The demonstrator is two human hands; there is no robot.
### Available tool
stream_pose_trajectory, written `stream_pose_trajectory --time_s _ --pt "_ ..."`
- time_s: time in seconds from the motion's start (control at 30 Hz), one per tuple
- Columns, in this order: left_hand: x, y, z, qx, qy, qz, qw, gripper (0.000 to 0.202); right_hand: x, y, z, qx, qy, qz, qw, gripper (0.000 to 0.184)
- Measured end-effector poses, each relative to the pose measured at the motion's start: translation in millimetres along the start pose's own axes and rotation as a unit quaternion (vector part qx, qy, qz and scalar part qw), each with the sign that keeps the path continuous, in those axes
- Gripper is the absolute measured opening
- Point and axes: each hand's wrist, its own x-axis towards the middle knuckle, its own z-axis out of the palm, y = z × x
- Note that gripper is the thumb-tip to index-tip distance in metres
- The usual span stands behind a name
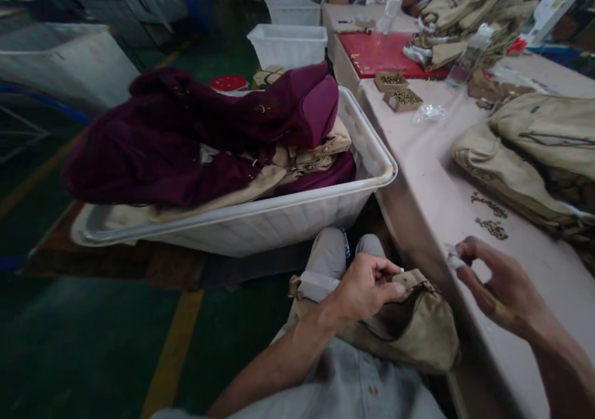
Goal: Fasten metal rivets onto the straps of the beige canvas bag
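A tan bag lies on my lap, its mouth open toward me. My left hand is closed on the bag's upper edge. To its right, my right hand hovers over the table edge and pinches a small white piece between thumb and fingertips. Small heaps of brass hardware lie on the pale table just beyond that hand.
A white tub holding maroon and tan bags stands on the floor to my left front. Stacked tan bags fill the table's right side. Two small boxes of hardware, a red mat and more white bins are farther back.
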Motion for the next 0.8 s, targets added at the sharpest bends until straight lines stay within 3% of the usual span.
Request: stream_pose_trajectory --time_s 0.1,0.17,0.3,0.6,0.8 --pt "0.9 7.5 4.5 0.117 0.013 0.038 0.992 0.034 -10.0 -53.7 14.8 0.036 -0.017 -0.104 0.994 0.011" --pt "0.2 14.1 7.8 0.176 0.014 0.071 0.982 0.028 -10.9 -68.4 23.3 0.019 -0.012 -0.131 0.991 0.013" --pt "-2.0 20.8 14.3 0.252 0.032 0.121 0.960 0.020 -10.5 -67.5 31.7 -0.019 -0.022 -0.148 0.988 0.015" --pt "-1.1 15.7 26.7 0.253 0.046 0.108 0.960 0.020 -14.3 -66.7 31.3 -0.022 -0.010 -0.191 0.981 0.019" --pt "0.3 18.9 30.9 0.264 0.058 0.129 0.954 0.017 -14.9 -65.0 31.8 0.017 -0.002 -0.137 0.990 0.011"
